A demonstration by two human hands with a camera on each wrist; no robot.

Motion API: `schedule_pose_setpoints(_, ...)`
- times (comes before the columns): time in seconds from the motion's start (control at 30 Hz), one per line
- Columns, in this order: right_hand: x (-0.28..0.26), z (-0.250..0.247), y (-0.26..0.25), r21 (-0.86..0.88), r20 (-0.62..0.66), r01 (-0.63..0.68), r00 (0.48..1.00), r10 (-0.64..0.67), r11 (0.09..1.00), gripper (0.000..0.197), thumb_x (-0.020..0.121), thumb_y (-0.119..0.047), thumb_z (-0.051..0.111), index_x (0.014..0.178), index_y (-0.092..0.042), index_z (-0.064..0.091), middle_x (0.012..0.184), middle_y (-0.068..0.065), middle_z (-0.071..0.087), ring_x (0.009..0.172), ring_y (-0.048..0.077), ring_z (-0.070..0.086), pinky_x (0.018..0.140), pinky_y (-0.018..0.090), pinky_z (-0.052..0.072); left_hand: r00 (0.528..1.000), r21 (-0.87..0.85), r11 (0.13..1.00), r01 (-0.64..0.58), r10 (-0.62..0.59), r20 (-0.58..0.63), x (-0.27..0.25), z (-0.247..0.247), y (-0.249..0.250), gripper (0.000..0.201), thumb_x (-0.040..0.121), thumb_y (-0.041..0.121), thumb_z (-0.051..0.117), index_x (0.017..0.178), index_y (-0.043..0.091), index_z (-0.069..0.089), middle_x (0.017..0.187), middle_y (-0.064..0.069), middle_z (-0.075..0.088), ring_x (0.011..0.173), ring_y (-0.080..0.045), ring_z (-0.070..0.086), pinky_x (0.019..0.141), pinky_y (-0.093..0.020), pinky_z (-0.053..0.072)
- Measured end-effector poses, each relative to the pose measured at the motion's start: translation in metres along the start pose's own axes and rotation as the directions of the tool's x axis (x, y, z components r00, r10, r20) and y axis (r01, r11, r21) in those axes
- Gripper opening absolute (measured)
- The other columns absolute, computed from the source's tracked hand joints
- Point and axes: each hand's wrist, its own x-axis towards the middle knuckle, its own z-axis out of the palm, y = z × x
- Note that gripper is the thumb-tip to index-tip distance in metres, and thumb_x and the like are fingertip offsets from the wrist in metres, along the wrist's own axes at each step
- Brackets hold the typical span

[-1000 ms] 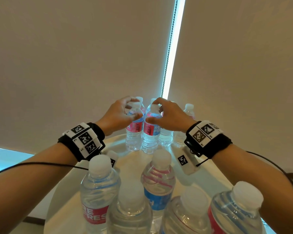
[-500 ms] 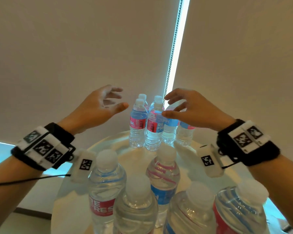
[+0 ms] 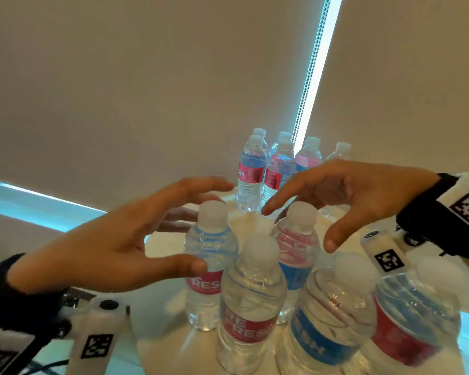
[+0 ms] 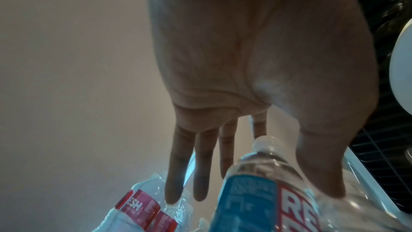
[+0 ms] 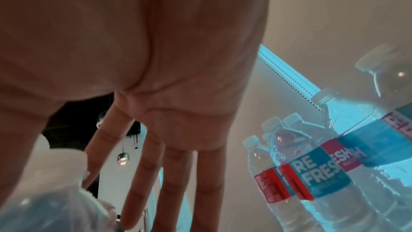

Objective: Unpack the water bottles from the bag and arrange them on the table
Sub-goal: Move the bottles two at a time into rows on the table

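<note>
- Near-left bottle [image 3: 210,255], red and blue label, white cap: stands upright on the round table [image 3: 160,339], long axis vertical, at the far left of the near cluster of bottles.
- Near-right bottle [image 3: 298,250], pink and blue label: upright too, just right of the first, with a third bottle [image 3: 251,301] in front of and between them.
- My left hand [image 3: 114,250] lies to the left of the near-left bottle, palm facing it; my thumb sits at its shoulder and my fingers reach past its far side. Spread wide, it holds nothing; whether the thumb touches the plastic I cannot tell.
- My right hand [image 3: 344,196] hovers above and to the right of the near-right bottle, fingers arched over its cap, thumb hanging down on its right. Also spread, also empty.
- Judgement: each hand is nearer its own bottle, so closing sideways round the upright bodies is what the next move calls for.
- Far cluster [image 3: 278,171]: several more bottles stand upright at the far edge of the table, well apart from both hands, before a beige blind [image 3: 146,90].
- The bag is not in view.
</note>
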Motion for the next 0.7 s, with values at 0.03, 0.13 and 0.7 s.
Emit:
schedule_pose_setpoints(0.03,0.002,0.002,-0.001,-0.007,0.015,-0.001,1.000,0.001,1.000,0.071,0.070,0.004,0.081,0.134,-0.005,0.055,0.140,0.008,0.060,0.127,0.031,0.058,0.104,0.058,0.046,1.000,0.014,1.000,-0.005,0.005,0.009,-0.002,0.003,0.003,0.075,0.075,0.041,0.076,0.137,0.052,0.037,0.138,0.022,0.054,0.122,-0.003,0.059,0.097,-0.025,0.051)
schedule_pose_setpoints(0.13,0.007,0.009,-0.001,0.002,0.042,0.003,0.999,-0.003,1.000,0.068,0.068,0.005,0.082,0.131,-0.007,0.059,0.137,0.010,0.062,0.129,0.031,0.058,0.104,0.058,0.047,1.000,-0.017,1.000,0.004,-0.004,0.012,-0.005,0.009,0.006,0.072,0.073,0.033,0.079,0.132,0.051,0.043,0.135,0.021,0.056,0.117,-0.007,0.063,0.089,-0.028,0.057)
schedule_pose_setpoints(0.7,-0.030,-0.004,0.025,0.042,-0.436,-0.060,0.897,0.072,0.997,0.054,0.069,-0.007,0.081,0.118,-0.005,0.059,0.109,0.003,0.069,0.092,0.035,0.072,0.081,0.057,0.059,0.999,-0.161,0.986,-0.045,0.041,-0.031,0.077,0.009,-0.007,0.069,0.065,0.024,0.083,0.124,0.040,0.053,0.112,-0.015,0.058,0.094,-0.032,0.069,0.064,-0.032,0.058)
